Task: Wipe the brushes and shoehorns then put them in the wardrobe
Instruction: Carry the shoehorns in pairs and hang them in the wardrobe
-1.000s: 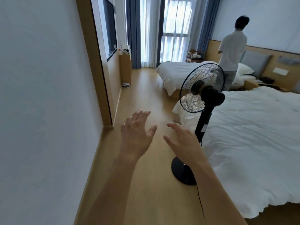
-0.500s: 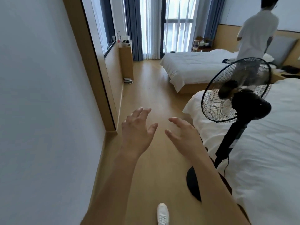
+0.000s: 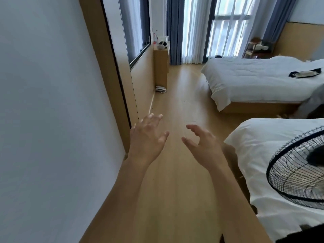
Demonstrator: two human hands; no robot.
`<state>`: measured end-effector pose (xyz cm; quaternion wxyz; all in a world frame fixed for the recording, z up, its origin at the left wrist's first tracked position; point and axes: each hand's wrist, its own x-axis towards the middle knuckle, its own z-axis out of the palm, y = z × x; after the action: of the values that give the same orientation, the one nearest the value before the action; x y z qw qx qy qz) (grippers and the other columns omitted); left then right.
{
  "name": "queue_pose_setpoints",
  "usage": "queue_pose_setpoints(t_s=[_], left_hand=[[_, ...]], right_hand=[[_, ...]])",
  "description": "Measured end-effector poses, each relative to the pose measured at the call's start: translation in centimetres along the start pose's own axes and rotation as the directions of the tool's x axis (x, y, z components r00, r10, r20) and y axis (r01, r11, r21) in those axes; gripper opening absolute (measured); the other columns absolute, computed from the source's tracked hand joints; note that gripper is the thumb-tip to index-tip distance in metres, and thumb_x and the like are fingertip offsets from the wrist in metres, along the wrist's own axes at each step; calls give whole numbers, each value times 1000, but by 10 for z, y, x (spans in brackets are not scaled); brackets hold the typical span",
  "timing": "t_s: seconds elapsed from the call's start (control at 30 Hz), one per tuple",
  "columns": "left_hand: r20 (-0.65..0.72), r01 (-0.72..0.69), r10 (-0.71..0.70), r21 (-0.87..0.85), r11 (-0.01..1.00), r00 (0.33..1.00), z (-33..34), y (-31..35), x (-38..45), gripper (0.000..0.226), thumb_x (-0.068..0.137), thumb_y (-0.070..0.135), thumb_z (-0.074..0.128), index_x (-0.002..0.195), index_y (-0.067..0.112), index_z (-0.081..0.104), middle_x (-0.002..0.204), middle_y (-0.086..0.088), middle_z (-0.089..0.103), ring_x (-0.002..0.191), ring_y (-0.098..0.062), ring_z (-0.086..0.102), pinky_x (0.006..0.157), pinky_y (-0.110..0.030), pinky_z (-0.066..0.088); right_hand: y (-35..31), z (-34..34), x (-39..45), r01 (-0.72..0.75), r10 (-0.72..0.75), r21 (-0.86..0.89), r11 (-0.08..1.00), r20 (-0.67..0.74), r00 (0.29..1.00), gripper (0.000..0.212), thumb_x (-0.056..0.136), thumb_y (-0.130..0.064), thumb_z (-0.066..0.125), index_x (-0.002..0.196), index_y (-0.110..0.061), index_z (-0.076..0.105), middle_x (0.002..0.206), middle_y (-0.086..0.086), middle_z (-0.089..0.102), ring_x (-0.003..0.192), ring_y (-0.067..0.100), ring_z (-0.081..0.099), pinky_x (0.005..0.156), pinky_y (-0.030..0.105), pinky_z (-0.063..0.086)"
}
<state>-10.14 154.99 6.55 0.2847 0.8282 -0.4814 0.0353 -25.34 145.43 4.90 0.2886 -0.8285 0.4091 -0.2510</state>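
Pale wall (image 3: pixel 43 102) fills left side, edged by wooden frame (image 3: pixel 98 50). Light wood floor (image 3: pixel 175 172) runs ahead toward tall window with white sheer curtains (image 3: pixel 196 28) and blue drapes (image 3: pixel 172 28). Narrow wooden cabinet (image 3: pixel 161 67) against left wall; small items on top, too blurred to identify; pale slippers, perhaps, (image 3: pixel 160 88) on floor at its base. Two beds with white bedding: far bed (image 3: pixel 254 81) carrying dark-edged object (image 3: pixel 306 73), near bed (image 3: pixel 263 155) at right. Black fan grille (image 3: pixel 296 172) in front of near bed. Wooden rack (image 3: pixel 254 48) near window.

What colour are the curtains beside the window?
The long fabric curtains are blue-grey, with white sheer panels between; head view.
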Motion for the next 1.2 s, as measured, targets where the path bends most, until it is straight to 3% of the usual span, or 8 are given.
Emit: queue_pose_setpoints(t_s=[0.17,0.4,0.53,0.8,1.2], left_hand=[[26,-23,23,-2,1000,999,44,-4,85,57,93,45,57,146,30,40,153,1,38,141,-20,35,114,-48,29],[48,-119,121,-55,991,991,111,-4,228,57,91,46,58,144,31,42,153,1,38,138,-23,37,113,-45,31],[74,-203,212,-113,973,974,143,-2,325,55,90,44,61,141,29,46,150,1,43,137,-22,39,111,-43,33],[133,-330,361,-207,921,923,198,15,482,55,91,42,61,142,28,46,150,1,42,134,-23,41,110,-40,27],[165,-362,397,-204,910,903,307,35,666,55,91,42,62,142,28,46,151,1,42,134,-23,41,111,-41,25]], right_hand=[[29,3,81,-32,32,-3,999,-32,999,44,94,-42,64,136,-30,56,137,-4,59,123,16,56,102,36,46],[79,7,205,-151,141,-53,987,-147,979,45,93,-43,64,135,-29,56,142,-1,55,128,18,52,105,36,43],[94,4,290,-222,204,-56,973,-225,953,46,94,-43,63,136,-28,56,142,-1,55,129,17,52,99,26,37],[110,3,423,-329,310,-11,944,-310,899,47,93,-41,65,137,-27,57,140,-2,58,128,16,53,97,22,35],[199,5,617,-348,345,52,936,-323,881,50,92,-40,66,139,-28,54,142,-3,56,128,14,53,94,22,39]])
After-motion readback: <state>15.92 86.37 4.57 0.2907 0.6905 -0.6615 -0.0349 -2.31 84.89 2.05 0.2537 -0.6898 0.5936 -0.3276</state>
